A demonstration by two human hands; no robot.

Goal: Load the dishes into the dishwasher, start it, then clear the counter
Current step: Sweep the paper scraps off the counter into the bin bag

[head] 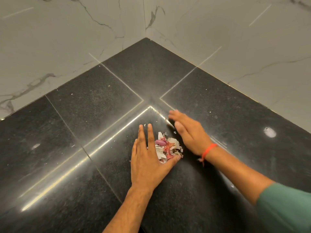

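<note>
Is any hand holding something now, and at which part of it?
Nothing is held. Both hands, left hand and right hand, lie open on the counter, flanking the pile of peels.

A home kitchen corner: a polished black granite worktop (pixel 104 101) meets marble-veined wall tiles (pixel 64 41), with a small pile of peels (pixel 167 147) on it.
</note>
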